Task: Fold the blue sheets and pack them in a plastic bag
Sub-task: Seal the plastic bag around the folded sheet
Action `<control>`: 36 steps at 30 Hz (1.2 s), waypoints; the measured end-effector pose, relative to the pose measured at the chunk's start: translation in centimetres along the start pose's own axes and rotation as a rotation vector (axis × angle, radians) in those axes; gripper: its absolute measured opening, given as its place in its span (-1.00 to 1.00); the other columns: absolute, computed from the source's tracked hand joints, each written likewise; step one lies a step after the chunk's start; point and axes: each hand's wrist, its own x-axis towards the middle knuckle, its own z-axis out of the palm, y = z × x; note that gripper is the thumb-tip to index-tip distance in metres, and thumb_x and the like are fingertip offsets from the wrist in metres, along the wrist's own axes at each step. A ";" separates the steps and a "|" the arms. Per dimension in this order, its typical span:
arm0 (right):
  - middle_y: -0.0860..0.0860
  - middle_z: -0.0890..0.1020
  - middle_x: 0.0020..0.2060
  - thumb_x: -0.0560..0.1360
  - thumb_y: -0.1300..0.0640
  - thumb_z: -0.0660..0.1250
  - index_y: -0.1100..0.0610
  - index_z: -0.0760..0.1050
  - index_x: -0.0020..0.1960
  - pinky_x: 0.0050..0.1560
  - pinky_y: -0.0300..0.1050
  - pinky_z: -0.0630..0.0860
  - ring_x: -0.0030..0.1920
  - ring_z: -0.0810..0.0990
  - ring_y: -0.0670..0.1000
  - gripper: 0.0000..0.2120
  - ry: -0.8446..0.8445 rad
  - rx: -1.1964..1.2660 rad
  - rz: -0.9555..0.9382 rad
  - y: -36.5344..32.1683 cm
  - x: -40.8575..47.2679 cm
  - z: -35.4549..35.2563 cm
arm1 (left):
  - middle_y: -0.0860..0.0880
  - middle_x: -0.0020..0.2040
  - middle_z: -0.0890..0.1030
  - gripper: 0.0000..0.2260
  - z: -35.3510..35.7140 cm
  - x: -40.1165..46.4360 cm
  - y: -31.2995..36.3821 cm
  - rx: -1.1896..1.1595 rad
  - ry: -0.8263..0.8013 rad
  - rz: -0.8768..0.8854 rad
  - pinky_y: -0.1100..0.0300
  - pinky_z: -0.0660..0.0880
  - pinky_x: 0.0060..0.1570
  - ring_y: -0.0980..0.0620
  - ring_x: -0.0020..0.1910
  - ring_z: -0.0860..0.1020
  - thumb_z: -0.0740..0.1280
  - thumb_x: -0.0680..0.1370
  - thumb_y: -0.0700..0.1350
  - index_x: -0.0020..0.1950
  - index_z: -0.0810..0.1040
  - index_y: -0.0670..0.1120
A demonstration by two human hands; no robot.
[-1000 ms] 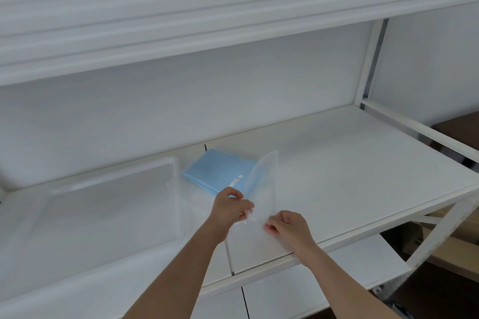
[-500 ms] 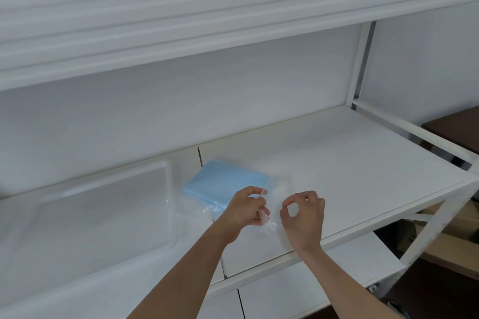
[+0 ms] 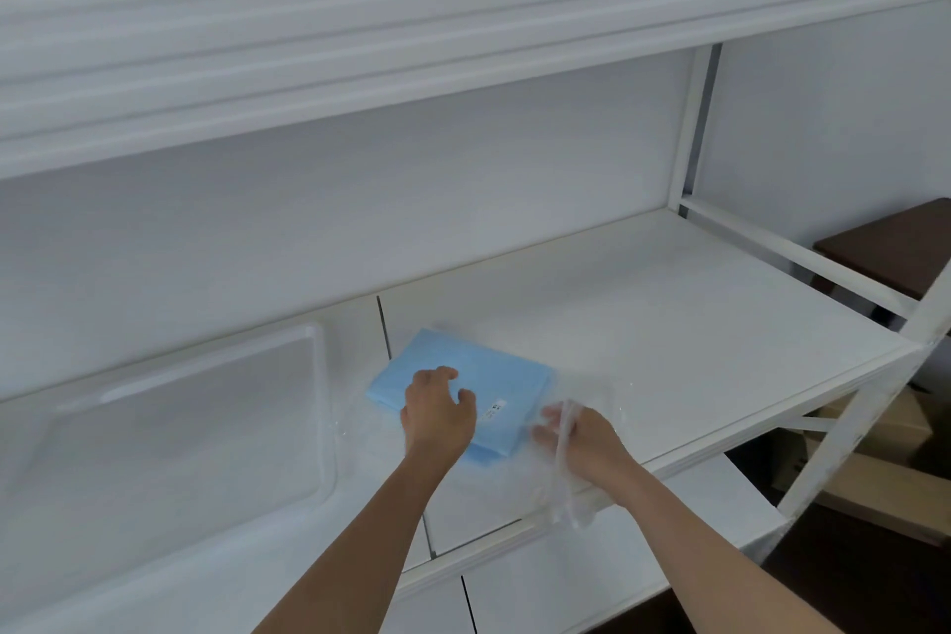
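The folded blue sheet lay flat on the white shelf, just right of a clear plastic tray, with a small white label showing near its right edge. The person's left hand was over the sheet's near corner, fingers loosely curled and reaching onto it; from where I stood I could not tell whether they had closed on the fabric or were only resting there. The right hand held the clear plastic bag, which hung limp and crumpled from the fingers, part of it trailing past the shelf's front edge. The bag sat just beside the sheet's right edge, and its mouth was too hard to make out to say whether it was open. It looked to me like the loading step, with the sheet not yet inside. To do it well, I judged the bag's mouth wanted spreading wide and keeping low against the shelf, while the left hand pinched the whole folded stack together and slid it in corner first. A loose layer could catch on the film and undo the fold.
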 end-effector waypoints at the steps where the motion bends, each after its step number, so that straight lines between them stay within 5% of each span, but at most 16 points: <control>1: -0.06 0.58 0.08 0.44 -0.14 0.42 0.04 0.48 0.22 -0.01 -0.25 0.45 0.07 0.57 -0.06 -0.57 -0.008 0.062 0.020 -0.2 -0.1 0.0 | -0.08 0.43 0.29 -0.64 0.0 0.0 -0.6 0.062 -0.019 -0.032 0.03 0.22 0.39 -0.06 0.41 0.27 0.19 0.58 -0.08 0.38 0.38 -0.08; 5: -0.07 0.57 -0.15 0.35 -0.45 0.27 0.09 0.56 0.04 -0.18 -0.20 0.40 -0.16 0.53 -0.08 -0.38 -0.030 0.052 0.030 -1.5 0.7 0.3 | -0.15 0.54 0.02 -0.49 0.4 0.2 -3.2 0.115 -0.129 -0.157 -0.04 0.10 0.46 -0.16 0.50 0.06 0.13 0.59 -0.06 0.52 0.11 -0.13; 9: -0.03 0.67 -0.12 0.11 -0.63 0.21 0.05 0.58 -0.03 0.09 0.02 0.51 -0.05 0.63 0.06 -0.17 -0.001 0.093 0.099 -1.6 2.5 1.2 | -0.17 0.37 0.25 -0.57 0.5 0.2 -4.7 0.002 -0.193 -0.148 -0.01 0.33 0.29 -0.20 0.32 0.35 0.12 0.60 -0.14 0.46 0.15 -0.20; 13: 0.04 0.63 0.09 0.01 -0.51 0.26 0.08 0.55 0.12 0.24 0.10 0.45 0.13 0.59 0.11 -0.11 0.059 0.120 0.175 0.1 4.7 2.1 | -0.17 0.37 0.28 -0.49 -0.2 0.6 -5.2 0.249 -0.234 -0.084 0.04 0.38 0.20 -0.24 0.24 0.45 0.15 0.59 -0.08 0.50 0.08 -0.14; 16: 0.05 0.68 -0.06 0.01 -0.43 0.26 0.04 0.58 -0.19 0.22 0.16 0.46 0.07 0.63 0.13 -0.37 -0.004 0.075 0.184 2.9 8.2 3.4 | -0.16 0.28 0.34 -0.52 -0.3 0.9 -5.3 0.363 -0.265 -0.050 0.07 0.43 0.13 -0.23 0.16 0.50 0.22 0.54 -0.06 0.42 0.19 -0.13; 22: 0.02 0.61 -0.14 0.40 -0.31 0.25 0.05 0.51 -0.20 0.04 -0.01 0.39 -0.05 0.58 0.08 -0.58 0.026 -0.167 0.209 -1.5 4.2 2.9 | -0.15 0.23 0.35 -0.55 -0.3 1.8 -5.3 0.473 -0.290 -0.012 0.10 0.45 0.08 -0.20 0.16 0.50 0.25 0.53 0.03 0.34 0.27 -0.12; 26: 0.03 0.61 -0.04 0.39 -0.21 0.34 -0.01 0.52 -0.10 0.10 0.00 0.47 0.00 0.57 0.08 -0.72 0.001 -0.175 0.202 -1.2 4.4 2.8 | -0.13 0.21 0.35 -0.55 -0.4 2.2 -5.4 0.501 -0.281 -0.002 0.13 0.46 0.03 -0.16 0.14 0.50 0.28 0.52 0.06 0.32 0.30 -0.11; 36: 0.03 0.72 -0.20 0.07 -0.05 0.44 0.04 0.69 -0.21 0.08 0.17 0.58 -0.09 0.70 0.11 -0.68 0.025 0.330 0.110 0.9 4.7 2.6 | -0.13 0.24 0.36 -0.57 -0.3 2.2 -5.2 0.516 -0.282 -0.003 0.12 0.46 0.06 -0.15 0.19 0.48 0.27 0.53 0.09 0.30 0.32 -0.09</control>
